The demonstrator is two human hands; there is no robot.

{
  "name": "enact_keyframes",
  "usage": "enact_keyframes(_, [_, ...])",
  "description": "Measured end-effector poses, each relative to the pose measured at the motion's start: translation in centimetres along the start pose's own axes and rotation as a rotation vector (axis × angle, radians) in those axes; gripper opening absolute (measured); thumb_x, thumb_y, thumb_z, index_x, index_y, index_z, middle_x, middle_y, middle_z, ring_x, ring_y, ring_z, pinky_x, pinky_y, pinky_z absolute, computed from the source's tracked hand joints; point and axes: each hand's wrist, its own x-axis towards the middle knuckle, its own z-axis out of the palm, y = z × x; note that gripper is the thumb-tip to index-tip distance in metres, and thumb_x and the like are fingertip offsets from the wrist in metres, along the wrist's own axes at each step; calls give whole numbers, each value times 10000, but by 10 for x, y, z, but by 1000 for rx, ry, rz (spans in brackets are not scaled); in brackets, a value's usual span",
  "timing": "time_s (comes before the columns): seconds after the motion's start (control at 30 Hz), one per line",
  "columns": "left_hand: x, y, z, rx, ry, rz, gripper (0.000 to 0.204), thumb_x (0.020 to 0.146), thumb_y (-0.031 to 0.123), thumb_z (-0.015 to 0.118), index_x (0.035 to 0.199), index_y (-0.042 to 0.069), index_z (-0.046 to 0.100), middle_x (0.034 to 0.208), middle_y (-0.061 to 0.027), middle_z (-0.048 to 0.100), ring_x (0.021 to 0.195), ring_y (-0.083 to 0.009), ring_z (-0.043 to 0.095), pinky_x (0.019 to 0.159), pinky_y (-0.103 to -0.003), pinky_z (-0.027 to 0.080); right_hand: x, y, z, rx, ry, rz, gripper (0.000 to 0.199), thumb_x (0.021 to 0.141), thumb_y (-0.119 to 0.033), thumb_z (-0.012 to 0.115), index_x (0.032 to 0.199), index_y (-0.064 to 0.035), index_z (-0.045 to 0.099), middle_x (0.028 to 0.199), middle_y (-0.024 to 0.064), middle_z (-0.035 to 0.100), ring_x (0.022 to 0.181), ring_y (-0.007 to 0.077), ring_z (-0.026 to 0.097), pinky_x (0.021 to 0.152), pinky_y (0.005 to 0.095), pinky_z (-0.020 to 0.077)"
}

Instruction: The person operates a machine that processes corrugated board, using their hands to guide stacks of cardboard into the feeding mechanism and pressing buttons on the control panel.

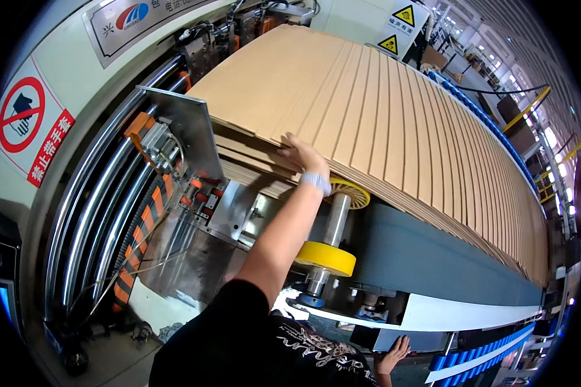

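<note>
Brown, overlapped cardboard sheets [368, 97] are partly hidden at one edge by the splayed left hand [303, 157]; the right hand [392, 356], fingers extended, is cropped near the wrist.

The single view comes from the person's head, through the left lens of a side-by-side fisheye pair. It looks down and forward over the black shirt [316, 345], which fills the near middle. The left hand [303, 158] lies close to the centre; the right hand [392, 355] sits low, at the near edge right of the middle. The sheets [368, 97] stand close in front and run off to the far right. Rollers [77, 187] frame the left side, while the hall roof [539, 35] shows far right. Straight edges bow toward a dark, rounded rim.
</note>
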Motion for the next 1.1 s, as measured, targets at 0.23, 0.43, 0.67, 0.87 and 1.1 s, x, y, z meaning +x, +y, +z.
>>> enact_keyframes(0.23, [43, 27, -8, 357, 95, -42, 878, 824, 648, 247, 1380, -5, 57, 1432, -176, 161, 1313, -285, 206, 1070, -390, 127, 0, -9, 2, 59, 30, -38, 1010, 538, -265, 760, 1320, 33, 192, 1372, 238, 211, 1286, 394, 178, 1039, 554, 89])
enact_keyframes(0.43, [21, 42, -105, 115, -212, -277, 709, 884, 530, 270, 1319, -30, 285, 1401, -142, 262, 1260, -279, 273, 1047, -355, 190, 4, -4, 1, 96, 63, -42, 1010, 522, -238, 773, 1315, 20, 204, 1373, 238, 206, 1289, 391, 167, 1036, 556, 87])
enact_keyframes(0.67, [50, 10, -136, 268, -75, -339, 653, 868, 459, 349, 1306, -23, 303, 1365, -165, 309, 1200, -289, 354, 990, -385, 296, 4, -13, -2, 84, 64, -15, 996, 567, -354, 754, 1319, 7, 210, 1370, 236, 221, 1286, 392, 178, 1037, 556, 88])
enact_keyframes(0.87, [149, -82, -168, 4, -192, -240, 658, 888, 497, 263, 1325, 6, 303, 1360, -153, 332, 1181, -274, 387, 1005, -377, 274, 6, -14, 10, 59, 29, 2, 909, 643, -470, 679, 1289, 11, 259, 1351, 237, 246, 1275, 400, 191, 1021, 575, 110])
enact_keyframes(1.1, [201, -117, -110, 103, -360, -336, 689, 874, 532, 264, 1320, 8, 303, 1347, -165, 339, 1175, -275, 388, 997, -382, 281, 34, -9, -7, 104, -48, 59, 764, 569, -212, 725, 1210, 6, 371, 1279, 226, 334, 1220, 377, 296, 1013, 542, 183])
